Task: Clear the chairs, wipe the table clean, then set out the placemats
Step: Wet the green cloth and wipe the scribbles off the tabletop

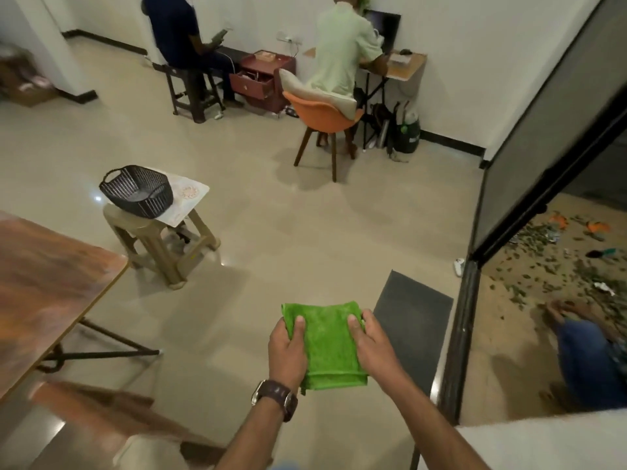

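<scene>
Both hands, left (288,337) and right (369,337), hold a folded green cloth (325,344) over the floor, fingers clamped on its edges. Wiping seems next: carry it left to the bench (44,283).

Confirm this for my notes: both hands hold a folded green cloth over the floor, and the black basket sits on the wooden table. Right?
Not quite. The head view shows the black basket on the beige stool, beside the wooden table. Both the left hand and right hand do hold the folded green cloth.
</scene>
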